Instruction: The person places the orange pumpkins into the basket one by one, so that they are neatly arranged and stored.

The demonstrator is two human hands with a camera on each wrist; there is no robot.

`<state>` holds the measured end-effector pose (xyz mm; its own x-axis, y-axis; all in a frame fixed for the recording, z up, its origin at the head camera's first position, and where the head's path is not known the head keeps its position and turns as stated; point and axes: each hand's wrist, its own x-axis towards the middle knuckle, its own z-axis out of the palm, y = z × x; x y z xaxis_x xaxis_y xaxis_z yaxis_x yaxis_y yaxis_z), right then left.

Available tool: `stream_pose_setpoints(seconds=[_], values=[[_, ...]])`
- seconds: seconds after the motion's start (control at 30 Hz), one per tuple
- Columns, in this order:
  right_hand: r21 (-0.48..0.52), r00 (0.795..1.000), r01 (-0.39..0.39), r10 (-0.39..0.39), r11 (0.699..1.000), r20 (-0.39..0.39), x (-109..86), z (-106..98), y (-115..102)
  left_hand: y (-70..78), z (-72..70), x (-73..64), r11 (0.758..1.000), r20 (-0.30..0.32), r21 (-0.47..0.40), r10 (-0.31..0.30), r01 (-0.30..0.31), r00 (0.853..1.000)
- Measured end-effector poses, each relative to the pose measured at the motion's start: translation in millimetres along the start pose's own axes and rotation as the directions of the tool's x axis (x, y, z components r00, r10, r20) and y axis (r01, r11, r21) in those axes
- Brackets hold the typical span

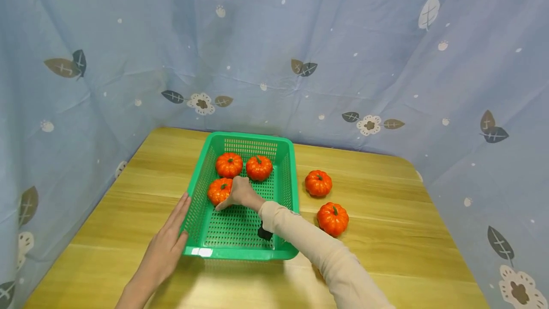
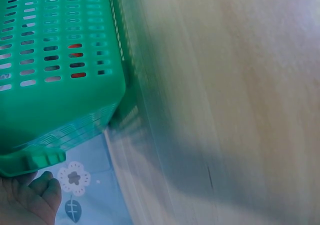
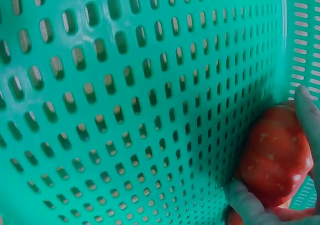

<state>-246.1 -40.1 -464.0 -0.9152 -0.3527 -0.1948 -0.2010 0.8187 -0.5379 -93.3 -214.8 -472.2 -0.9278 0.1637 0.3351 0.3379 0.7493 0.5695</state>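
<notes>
A green plastic basket (image 1: 240, 253) with slotted walls stands on the table. My right hand (image 1: 243, 191) reaches inside it and grips a small orange pumpkin (image 1: 218, 191) near the left wall. In the right wrist view, finger and thumb lie on either side of this pumpkin (image 3: 275, 157), low against the basket floor. Behind it, two more pumpkins, one left (image 1: 229, 165) and one right (image 1: 259, 168), sit inside the basket. With fingers extended, my left hand (image 1: 165, 242) rests against the basket's left side; the left wrist view shows its fingers by the rim (image 2: 35, 160).
Right of the basket, a pumpkin (image 1: 318, 183) lies on the wooden table (image 1: 377, 194), with another pumpkin (image 1: 333, 219) nearer. An orange sliver (image 1: 318, 272) shows beside my right sleeve, mostly covered by it. A patterned blue curtain (image 1: 274, 51) hangs around the table's back and sides.
</notes>
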Motion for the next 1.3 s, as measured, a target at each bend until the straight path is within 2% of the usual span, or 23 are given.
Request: stream_pose_setpoints(seconds=[0.3, 0.43, 0.57, 0.7, 0.8, 0.9, 1.0, 1.03, 1.17, 1.23, 1.3], values=[[-0.022, 0.995, -0.100, 0.100, 0.995, 0.013, -3.7, 2.3, 3.2, 2.7, 5.6, -1.1, 1.000, 0.011, -0.002, 0.000, 0.000, 1.000], [-0.016, 0.996, -0.089, 0.089, 0.996, 0.028, -5.0, -3.4, 2.5, 2.1, 6.6, -0.7, 1.000, 0.017, 0.000, -0.005, 0.005, 1.000], [-0.029, 0.996, -0.059, 0.061, 0.998, 0.070, -6.6, -19.7, 1.6, -0.7, 6.8, -0.9, 1.000, 0.027, -0.002, -0.020, 0.020, 0.999], [0.054, 0.994, -0.029, 0.024, 0.998, 0.102, -13.1, -46.1, 1.9, -3.0, 6.5, -1.0, 1.000, 0.034, -0.001, -0.024, 0.024, 0.999], [0.192, 0.991, 0.021, -0.045, 0.981, 0.124, -21.8, -67.0, 4.3, -3.5, 5.5, -0.2, 1.000, 0.030, 0.002, -0.014, 0.014, 0.999], [0.339, 0.977, 0.107, -0.163, 0.935, 0.141, -29.3, -84.6, 12.4, -2.8, 4.6, 0.7, 1.000, 0.021, 0.004, -0.001, 0.001, 1.000], [0.508, 0.947, 0.176, -0.286, 0.843, 0.146, -34.4, -100.0, 26.6, -2.1, 3.8, 1.3, 1.000, 0.016, 0.001, 0.008, -0.008, 1.000], [0.559, 0.934, 0.198, -0.328, 0.805, 0.141, -35.6, -104.6, 32.9, -1.9, 3.7, 1.3, 1.000, 0.015, 0.002, 0.009, -0.009, 1.000], [0.706, 0.894, 0.250, -0.438, 0.663, 0.095, -41.6, -122.2, 60.8, -1.4, 3.3, 1.4, 1.000, 0.019, 0.001, 0.010, -0.010, 1.000], [0.741, 0.880, 0.277, -0.472, 0.612, 0.061, -46.5, -131.0, 76.0, -1.0, 3.0, 1.5, 1.000, 0.025, -0.003, 0.006, -0.006, 1.000], [0.760, 0.871, 0.299, -0.491, 0.577, 0.031, -52.5, -139.1, 92.1, -0.9, 2.7, 2.0, 1.000, 0.030, -0.009, 0.005, -0.005, 1.000]])
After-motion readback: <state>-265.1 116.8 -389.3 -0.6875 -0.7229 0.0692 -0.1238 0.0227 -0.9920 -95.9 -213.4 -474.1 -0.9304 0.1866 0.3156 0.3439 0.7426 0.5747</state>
